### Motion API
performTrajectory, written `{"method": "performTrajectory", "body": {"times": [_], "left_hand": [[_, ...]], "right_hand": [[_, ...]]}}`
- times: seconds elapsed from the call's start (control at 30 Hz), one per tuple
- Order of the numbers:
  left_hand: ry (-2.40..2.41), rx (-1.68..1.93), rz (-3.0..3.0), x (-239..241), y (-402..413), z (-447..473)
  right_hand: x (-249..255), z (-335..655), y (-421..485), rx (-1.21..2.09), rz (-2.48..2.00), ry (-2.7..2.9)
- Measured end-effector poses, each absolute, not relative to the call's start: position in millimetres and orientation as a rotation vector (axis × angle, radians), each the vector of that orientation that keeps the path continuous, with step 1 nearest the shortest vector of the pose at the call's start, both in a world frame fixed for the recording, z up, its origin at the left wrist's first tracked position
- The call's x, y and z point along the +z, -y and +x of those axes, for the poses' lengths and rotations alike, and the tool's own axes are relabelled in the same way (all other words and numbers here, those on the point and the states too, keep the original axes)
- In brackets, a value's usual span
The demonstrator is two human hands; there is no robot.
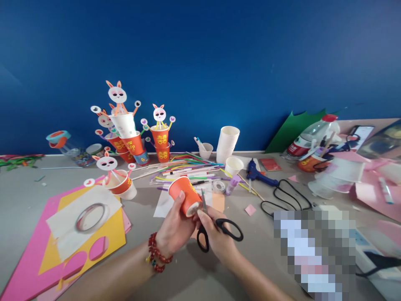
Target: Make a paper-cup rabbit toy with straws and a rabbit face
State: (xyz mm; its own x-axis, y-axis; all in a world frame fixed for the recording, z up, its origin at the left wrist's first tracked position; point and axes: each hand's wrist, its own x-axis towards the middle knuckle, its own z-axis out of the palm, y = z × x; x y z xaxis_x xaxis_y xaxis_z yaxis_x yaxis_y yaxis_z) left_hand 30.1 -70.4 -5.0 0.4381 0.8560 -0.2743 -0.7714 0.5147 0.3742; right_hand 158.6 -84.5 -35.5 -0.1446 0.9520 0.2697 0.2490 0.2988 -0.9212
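Observation:
My left hand [174,228], with a red bead bracelet on the wrist, is closed around an orange paper cup [184,195] held tilted, its base toward me. My right hand [217,238] grips black-handled scissors [219,232], the blades pointing up beside the cup's base. Both hands hover over the grey table [28,196] near its middle.
Rabbit-faced cup figures [131,138] stand at the back left. Coloured straws [184,169], a stack of white cups [227,144], a blue glue gun [258,173] and a glue stick [232,184] lie behind. Pink and yellow sheets with a tape roll [90,217] lie left. A bottle and clutter lie right.

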Motion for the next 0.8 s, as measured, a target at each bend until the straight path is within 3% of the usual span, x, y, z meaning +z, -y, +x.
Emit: {"method": "performTrajectory", "body": {"times": [0.2, 0.3, 0.8], "left_hand": [[-0.544, 1.034, 0.12, 0.2, 64.5, 26.5], [-0.561, 0.97, 0.155, 0.2, 62.4, 23.5], [-0.64, 0.954, 0.28, 2.0, 63.6, 19.8]], "right_hand": [[-22.1, 171.0, 67.1, 0.079, -0.876, 2.151], [-19.3, 177.4, 61.9, -0.163, -0.838, 2.26], [-12.1, 179.5, 61.7, -0.25, -0.77, 2.368]]}}
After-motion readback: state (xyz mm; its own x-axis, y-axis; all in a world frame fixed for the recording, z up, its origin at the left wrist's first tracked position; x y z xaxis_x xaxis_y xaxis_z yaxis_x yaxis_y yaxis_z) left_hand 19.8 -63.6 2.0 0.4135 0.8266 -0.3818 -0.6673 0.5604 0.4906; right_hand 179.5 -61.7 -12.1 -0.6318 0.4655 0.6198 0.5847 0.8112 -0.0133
